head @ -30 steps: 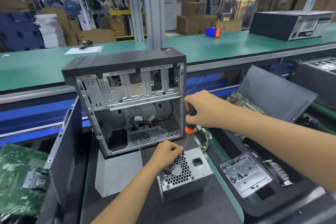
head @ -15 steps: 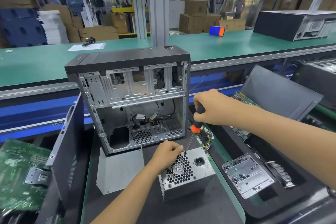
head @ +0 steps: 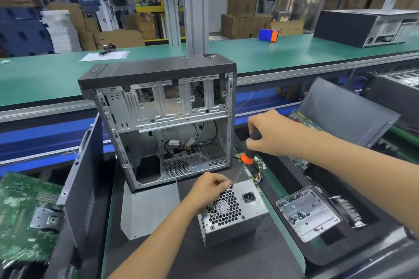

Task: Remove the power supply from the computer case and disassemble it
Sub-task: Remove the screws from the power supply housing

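Note:
The grey power supply (head: 235, 217) stands on the black mat in front of the open computer case (head: 163, 124), its honeycomb fan grille and power socket facing up. My right hand (head: 269, 133) grips the black-and-orange screwdriver (head: 248, 154), whose shaft slants down to the top left corner of the supply. My left hand (head: 208, 188) rests on that corner, its fingertips pinched round the screwdriver tip. The supply's coloured wires trail out behind it on the right.
A loose grey side panel (head: 147, 210) lies flat left of the supply. Another dark panel (head: 84, 188) stands on edge at the left beside a green circuit board (head: 22, 210). A metal tray with screws (head: 306, 213) and a heatsink sit at the right. A second case (head: 367, 27) lies on the far conveyor.
Both hands stay at the supply's top left corner with the screwdriver; only the camera view has shifted slightly.

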`<state>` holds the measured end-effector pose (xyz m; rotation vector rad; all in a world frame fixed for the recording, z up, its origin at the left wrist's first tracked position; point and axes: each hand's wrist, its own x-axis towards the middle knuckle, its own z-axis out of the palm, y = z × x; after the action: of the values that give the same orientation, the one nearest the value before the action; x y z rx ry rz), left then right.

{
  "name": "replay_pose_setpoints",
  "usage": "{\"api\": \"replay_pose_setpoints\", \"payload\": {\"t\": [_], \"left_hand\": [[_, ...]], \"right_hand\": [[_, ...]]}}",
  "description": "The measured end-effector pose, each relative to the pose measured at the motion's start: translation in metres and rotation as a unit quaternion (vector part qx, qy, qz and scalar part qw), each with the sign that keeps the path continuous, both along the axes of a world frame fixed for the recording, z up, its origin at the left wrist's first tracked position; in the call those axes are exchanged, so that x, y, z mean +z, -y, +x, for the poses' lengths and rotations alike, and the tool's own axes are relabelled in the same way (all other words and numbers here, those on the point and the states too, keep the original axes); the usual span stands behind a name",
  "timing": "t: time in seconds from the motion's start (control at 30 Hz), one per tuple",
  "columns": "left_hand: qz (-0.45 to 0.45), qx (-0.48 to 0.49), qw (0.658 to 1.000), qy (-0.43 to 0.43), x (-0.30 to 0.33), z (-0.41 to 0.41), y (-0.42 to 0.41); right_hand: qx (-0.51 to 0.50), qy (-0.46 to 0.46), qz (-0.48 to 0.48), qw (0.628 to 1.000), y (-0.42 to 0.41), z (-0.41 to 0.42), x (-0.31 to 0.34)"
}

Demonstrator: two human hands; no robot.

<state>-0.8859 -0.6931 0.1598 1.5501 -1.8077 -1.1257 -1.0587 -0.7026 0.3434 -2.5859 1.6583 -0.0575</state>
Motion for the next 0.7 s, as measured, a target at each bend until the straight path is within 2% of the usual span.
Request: {"api": "replay_pose_setpoints", "payload": {"t": [0.23, 0.47, 0.57, 0.7], "left_hand": [[0.012, -0.002, 1.000, -0.013, -0.002, 0.001, 0.003], [0.030, 0.015, 0.999, -0.034, -0.004, 0.001, 0.001], [0.024, 0.023, 0.999, -0.026, -0.004, 0.000, 0.001], [0.011, 0.025, 1.000, -0.009, -0.004, 0.000, 0.000]], "right_hand": [[0.006, -0.038, -0.030, 0.999, -0.004, 0.009, -0.004], [0.028, -0.196, -0.103, 0.975, -0.013, 0.041, 0.005], [0.072, -0.206, -0.082, 0.972, -0.012, 0.048, 0.009], [0.143, -0.186, -0.007, 0.972, -0.007, 0.048, 0.015]]}}
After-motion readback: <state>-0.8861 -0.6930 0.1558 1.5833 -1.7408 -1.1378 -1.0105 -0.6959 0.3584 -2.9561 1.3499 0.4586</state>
